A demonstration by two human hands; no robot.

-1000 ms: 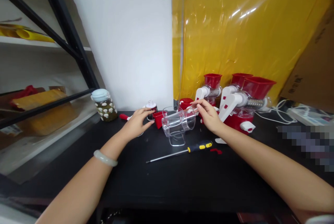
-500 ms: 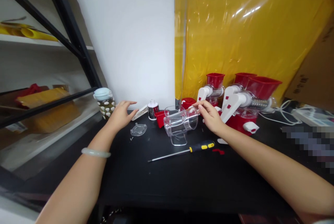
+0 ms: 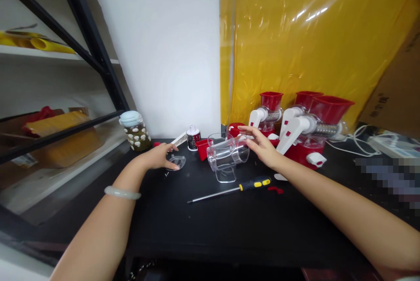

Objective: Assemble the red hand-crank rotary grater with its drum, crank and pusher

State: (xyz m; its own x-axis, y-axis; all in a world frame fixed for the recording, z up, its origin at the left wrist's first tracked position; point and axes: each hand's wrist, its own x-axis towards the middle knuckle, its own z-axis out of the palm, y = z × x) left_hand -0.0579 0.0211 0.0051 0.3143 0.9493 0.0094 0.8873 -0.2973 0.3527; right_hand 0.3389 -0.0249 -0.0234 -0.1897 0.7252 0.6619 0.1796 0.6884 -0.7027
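Note:
My left hand (image 3: 161, 157) is over a small clear plastic plate (image 3: 178, 162) on the black table, thumb and fingers apart around its left side. Two tiny screws (image 3: 166, 175) lie just in front of the plate. My right hand (image 3: 261, 144) is at the right end of a clear plastic housing (image 3: 226, 154), its fingers apart beside the opening. Behind the housing's left side are a red hopper (image 3: 203, 149) and a grater drum (image 3: 193, 138) with a white top. A screwdriver (image 3: 229, 190) with a black and yellow handle lies in front of the housing.
Red and white rotary graters (image 3: 308, 130) stand at the right back. A patterned jar (image 3: 135, 131) is at the left back, beside a shelf (image 3: 65, 185). A small red part (image 3: 275, 190) lies near the screwdriver handle. White cables (image 3: 357, 143) are farther right.
My left hand has moved right and down from beside the jar to the clear plate. My right hand stays by the housing, its fingers slightly more spread.

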